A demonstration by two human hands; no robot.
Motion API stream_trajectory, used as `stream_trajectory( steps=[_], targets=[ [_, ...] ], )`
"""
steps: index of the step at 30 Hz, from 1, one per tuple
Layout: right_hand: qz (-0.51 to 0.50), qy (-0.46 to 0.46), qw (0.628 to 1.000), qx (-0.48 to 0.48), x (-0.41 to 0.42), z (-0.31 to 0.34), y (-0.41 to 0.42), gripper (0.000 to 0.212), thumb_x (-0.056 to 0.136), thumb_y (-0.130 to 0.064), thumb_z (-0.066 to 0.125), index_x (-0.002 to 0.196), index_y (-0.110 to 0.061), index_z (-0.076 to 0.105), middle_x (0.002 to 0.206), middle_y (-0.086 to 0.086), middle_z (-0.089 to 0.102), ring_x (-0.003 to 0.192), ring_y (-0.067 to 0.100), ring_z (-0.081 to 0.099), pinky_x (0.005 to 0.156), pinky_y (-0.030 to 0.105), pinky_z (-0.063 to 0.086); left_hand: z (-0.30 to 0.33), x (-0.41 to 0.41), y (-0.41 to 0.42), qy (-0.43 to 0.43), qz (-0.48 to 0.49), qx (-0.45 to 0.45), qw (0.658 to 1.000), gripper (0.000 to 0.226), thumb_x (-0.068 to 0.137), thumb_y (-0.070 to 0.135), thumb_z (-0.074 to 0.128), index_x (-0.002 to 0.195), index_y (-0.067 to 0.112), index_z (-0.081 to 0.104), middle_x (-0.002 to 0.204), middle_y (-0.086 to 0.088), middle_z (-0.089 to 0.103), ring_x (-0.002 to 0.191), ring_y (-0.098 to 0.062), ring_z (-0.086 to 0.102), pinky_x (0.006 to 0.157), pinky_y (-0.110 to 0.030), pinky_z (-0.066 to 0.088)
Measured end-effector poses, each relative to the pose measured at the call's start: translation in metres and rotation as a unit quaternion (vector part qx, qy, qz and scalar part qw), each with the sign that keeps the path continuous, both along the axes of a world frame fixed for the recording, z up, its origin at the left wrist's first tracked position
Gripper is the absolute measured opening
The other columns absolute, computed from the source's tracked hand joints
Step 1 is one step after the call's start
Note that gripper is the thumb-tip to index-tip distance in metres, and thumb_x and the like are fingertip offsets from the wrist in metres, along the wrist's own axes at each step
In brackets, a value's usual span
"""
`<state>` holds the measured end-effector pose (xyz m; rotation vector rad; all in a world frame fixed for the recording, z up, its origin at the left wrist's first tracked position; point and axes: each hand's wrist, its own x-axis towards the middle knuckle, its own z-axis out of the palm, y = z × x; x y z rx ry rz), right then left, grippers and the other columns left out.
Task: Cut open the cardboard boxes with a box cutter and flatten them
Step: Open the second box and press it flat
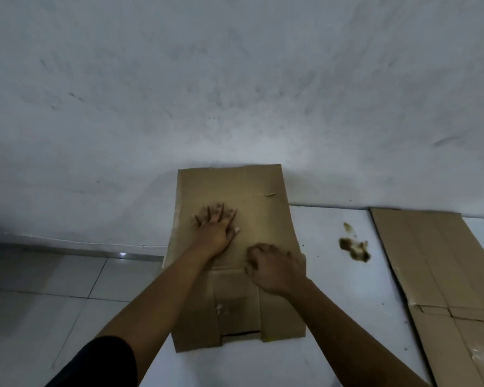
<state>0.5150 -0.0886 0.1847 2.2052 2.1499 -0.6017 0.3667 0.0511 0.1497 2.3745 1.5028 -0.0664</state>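
Note:
A flattened brown cardboard box (pixel 268 185) lies on a white surface (pixel 333 317), and its far end bends up against the wall. My left hand (pixel 215 227) presses flat on the middle of it with fingers spread. Near the box's right edge, my right hand (pixel 274 266) rests on the cardboard with its fingers curled into a fist. Nothing shows inside that fist. The near flaps (pixel 238 311) of the box lie folded flat, with a torn patch of tape on them. No box cutter is in view.
A second flattened cardboard sheet (pixel 436 275) lies to the right on the same white surface. A brown stain (pixel 355 248) sits between the two sheets. Grey floor tiles (pixel 53 289) lie lower to the left, and a scuffed white wall (pixel 235 93) stands close behind.

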Motion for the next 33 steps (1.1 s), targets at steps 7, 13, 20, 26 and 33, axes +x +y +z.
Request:
stream_trajectory(
  steps=[7, 13, 20, 26, 33],
  targets=[
    [0.011, -0.037, 0.996, -0.077, -0.007, -0.092, -0.011, 0.068, 0.098, -0.062, 0.022, 0.157, -0.029, 0.013, 0.167, 0.003, 0.001, 0.153, 0.032, -0.004, 0.115, 0.068, 0.0, -0.052, 0.0, 0.023, 0.064, -0.042, -0.159, 0.984, 0.08, 0.093, 0.07, 0.039, 0.158, 0.038, 0.005, 0.166, -0.001, -0.015, 0.151, -0.036, -0.01, 0.118, -0.063, 0.007],
    [-0.008, -0.016, 0.988, -0.151, 0.012, -0.162, -0.044, 0.077, 0.097, -0.066, 0.03, 0.15, -0.046, -0.021, 0.16, -0.009, -0.032, 0.149, 0.027, -0.025, 0.109, 0.076, 0.0, -0.12, -0.028, -0.01, 0.118, -0.117, -0.224, 0.96, 0.102, 0.085, 0.071, 0.055, 0.156, 0.039, -0.01, 0.16, 0.0, -0.032, 0.148, -0.036, -0.024, 0.117, -0.067, 0.003],
    [-0.129, 0.025, 0.981, -0.144, 0.015, -0.167, -0.03, 0.085, 0.093, -0.069, 0.038, 0.152, -0.045, -0.018, 0.159, -0.007, -0.035, 0.146, 0.029, -0.032, 0.11, 0.077, -0.001, -0.144, -0.062, -0.039, 0.048, -0.036, -0.097, 0.993, 0.105, 0.076, 0.09, 0.032, 0.154, 0.04, -0.017, 0.158, 0.005, -0.034, 0.147, -0.025, -0.029, 0.119, -0.058, -0.008],
    [-0.181, 0.013, 0.973, -0.143, 0.007, -0.178, -0.027, 0.093, 0.087, -0.081, 0.03, 0.15, -0.042, -0.026, 0.157, -0.003, -0.037, 0.146, 0.034, -0.031, 0.109, 0.075, -0.002, -0.159, -0.094, -0.093, 0.011, -0.023, -0.03, 0.999, 0.103, 0.078, 0.093, 0.023, 0.159, 0.032, 0.005, 0.166, -0.002, -0.012, 0.152, -0.028, -0.016, 0.122, -0.056, 0.003],
    [-0.3, 0.016, 0.949, -0.099, -0.008, -0.17, -0.032, 0.11, 0.08, -0.077, 0.054, 0.158, -0.023, -0.003, 0.166, 0.011, -0.009, 0.153, 0.03, -0.001, 0.114, 0.056, 0.024, -0.165, -0.117, -0.155, 0.001, 0.015, -0.029, 0.999, 0.109, 0.075, 0.094, 0.032, 0.159, 0.031, 0.004, 0.166, -0.004, -0.01, 0.152, -0.029, -0.014, 0.122, -0.053, -0.002]
  ],
)
